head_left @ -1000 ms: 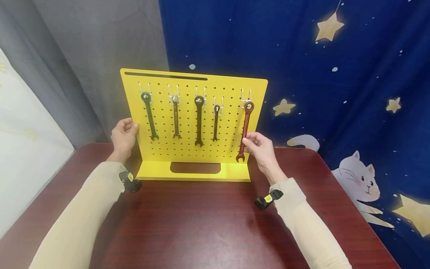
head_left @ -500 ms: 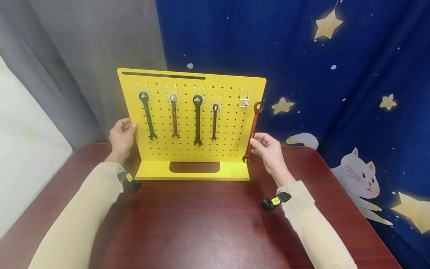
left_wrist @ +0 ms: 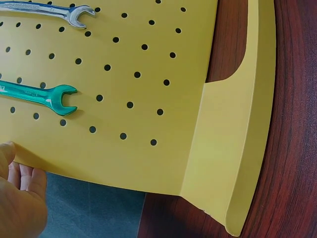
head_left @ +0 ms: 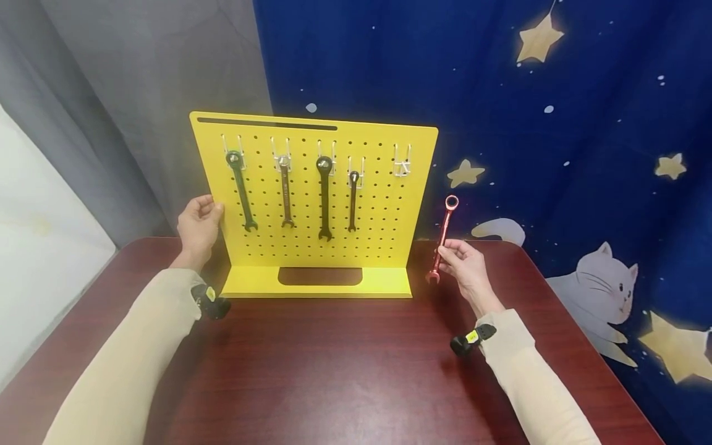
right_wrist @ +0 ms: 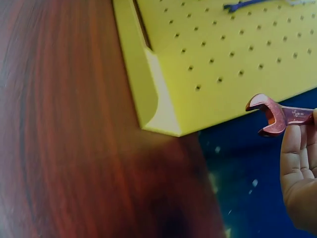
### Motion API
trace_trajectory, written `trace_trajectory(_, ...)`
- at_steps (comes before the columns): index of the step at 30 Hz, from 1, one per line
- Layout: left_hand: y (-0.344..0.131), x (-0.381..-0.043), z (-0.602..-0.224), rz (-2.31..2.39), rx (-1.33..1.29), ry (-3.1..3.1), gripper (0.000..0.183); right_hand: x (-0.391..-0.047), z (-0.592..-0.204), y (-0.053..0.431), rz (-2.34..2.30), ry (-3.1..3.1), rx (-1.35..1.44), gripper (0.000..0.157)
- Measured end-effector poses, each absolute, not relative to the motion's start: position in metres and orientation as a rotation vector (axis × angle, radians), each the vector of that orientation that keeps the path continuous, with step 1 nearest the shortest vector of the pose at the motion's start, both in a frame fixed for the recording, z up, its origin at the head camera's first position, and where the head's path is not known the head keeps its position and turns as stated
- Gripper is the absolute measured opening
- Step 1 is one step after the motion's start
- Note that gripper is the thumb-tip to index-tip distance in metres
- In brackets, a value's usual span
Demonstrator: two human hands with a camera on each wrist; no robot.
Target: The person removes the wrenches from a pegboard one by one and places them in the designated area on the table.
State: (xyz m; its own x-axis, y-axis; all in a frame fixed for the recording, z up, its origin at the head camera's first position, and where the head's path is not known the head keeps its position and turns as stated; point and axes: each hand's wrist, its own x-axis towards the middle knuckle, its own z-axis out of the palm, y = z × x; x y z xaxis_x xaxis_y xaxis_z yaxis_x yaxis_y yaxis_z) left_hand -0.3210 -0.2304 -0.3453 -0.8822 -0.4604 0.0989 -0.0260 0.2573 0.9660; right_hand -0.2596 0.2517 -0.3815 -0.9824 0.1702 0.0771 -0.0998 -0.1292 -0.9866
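A red combination wrench (head_left: 444,231) is held up off the board by my right hand (head_left: 466,269), the thumb and fingers pinching its shaft. Its ring end points up and its open end (right_wrist: 271,116) hangs lower, right of the yellow pegboard (head_left: 421,185). My left hand (head_left: 197,230) grips the board's left edge, thumb in front and fingers partly hidden behind. On the board hang a green wrench (head_left: 242,193), a silver wrench (head_left: 286,194), a large black wrench (head_left: 325,204) and a small dark wrench (head_left: 353,204). At the upper right is a bare white hook (head_left: 402,168).
The pegboard's base lip (head_left: 384,281) rests on a dark red wooden table (head_left: 322,364). Behind it hang a grey curtain (head_left: 167,68) and a blue curtain (head_left: 389,62) with stars and a cat.
The red wrench has come off the right-hand hook; my right hand has carried it right and lower, away from the board. My left hand keeps its hold on the left edge.
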Motion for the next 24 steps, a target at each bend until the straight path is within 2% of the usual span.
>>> trace_trajectory(12,-0.231,-0.320,-0.347,-1.660,0.431,-2.179,0.042,-0.266,-0.414,0.271,2.205,-2.124,-0.275,0.008)
trace_trajectory(24,-0.229,-0.320,-0.345,-1.621,0.452,-2.194,0.042,-0.268,-0.429,0.277,2.180,-2.291,-0.403,0.004)
